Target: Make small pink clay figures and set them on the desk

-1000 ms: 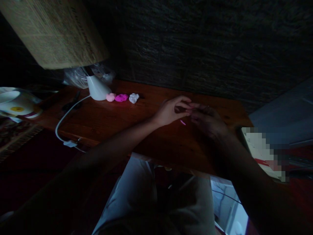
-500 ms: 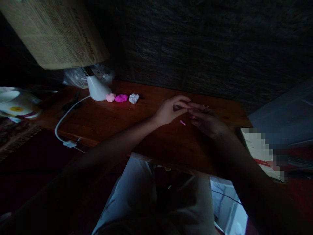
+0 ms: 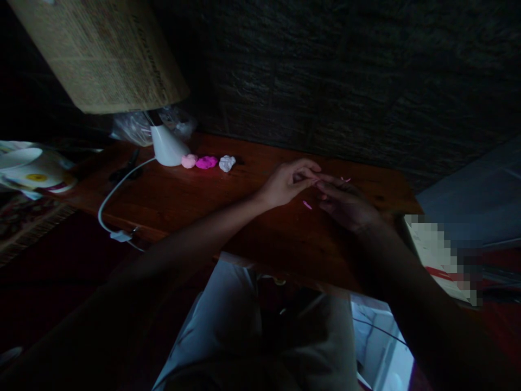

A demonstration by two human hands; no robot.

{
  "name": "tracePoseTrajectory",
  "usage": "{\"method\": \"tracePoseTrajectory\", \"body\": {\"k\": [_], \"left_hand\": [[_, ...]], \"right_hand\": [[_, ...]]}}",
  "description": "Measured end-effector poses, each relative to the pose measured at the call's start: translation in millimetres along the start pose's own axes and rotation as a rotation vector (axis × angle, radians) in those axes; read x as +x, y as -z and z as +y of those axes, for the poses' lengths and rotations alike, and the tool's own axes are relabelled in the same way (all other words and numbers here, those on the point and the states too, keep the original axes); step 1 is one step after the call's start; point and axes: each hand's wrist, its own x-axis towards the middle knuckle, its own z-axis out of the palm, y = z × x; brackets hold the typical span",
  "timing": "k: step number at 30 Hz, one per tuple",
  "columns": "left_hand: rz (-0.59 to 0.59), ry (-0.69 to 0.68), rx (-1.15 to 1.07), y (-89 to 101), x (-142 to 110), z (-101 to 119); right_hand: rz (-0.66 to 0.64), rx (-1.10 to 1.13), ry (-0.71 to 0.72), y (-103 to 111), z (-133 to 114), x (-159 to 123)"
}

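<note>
Over the middle of a dark wooden table (image 3: 195,201) my two hands meet fingertip to fingertip. My left hand (image 3: 287,183) is curled, its thumb and fingers pinched together at a tiny pinkish bit that is too dim to make out. My right hand (image 3: 345,203) lies beside it with its fingers closed toward the same spot. A small pink sliver (image 3: 306,205) rests on the wood just below the fingertips. Three clay lumps sit in a row farther back left: pale pink (image 3: 189,161), magenta (image 3: 207,162) and white (image 3: 227,163).
A white lamp base (image 3: 167,146) with a paper shade (image 3: 101,54) stands at the back left, its white cable (image 3: 109,206) trailing over the front edge. Crumpled plastic lies behind it. White dishes (image 3: 32,171) sit far left, papers (image 3: 439,255) at the right. A dark wall backs the table.
My hands have stayed together, fingers shifting only slightly at the pinch. The view has drifted a little, so the lamp and clay sit slightly farther right.
</note>
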Motion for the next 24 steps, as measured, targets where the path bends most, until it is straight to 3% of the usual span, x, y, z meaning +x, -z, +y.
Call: {"method": "tracePoseTrajectory", "body": {"k": [7, 12, 18, 24], "left_hand": [[0.038, 0.005, 0.072, -0.6, 0.6, -1.4], [-0.015, 0.002, 0.122, -1.4, -3.2, 0.4], [0.040, -0.043, 0.119, -4.1, -4.4, -1.2], [0.008, -0.025, 0.178, -3.4, -4.4, 1.4]], "right_hand": [[0.004, 0.013, 0.012, 1.6, 4.6, 5.2], [0.034, -0.007, 0.034, 5.5, 4.2, 7.1], [0.064, -0.015, 0.055, 2.0, 0.4, 2.8], [0.117, -0.037, 0.048, 1.1, -0.9, 1.0]]}}
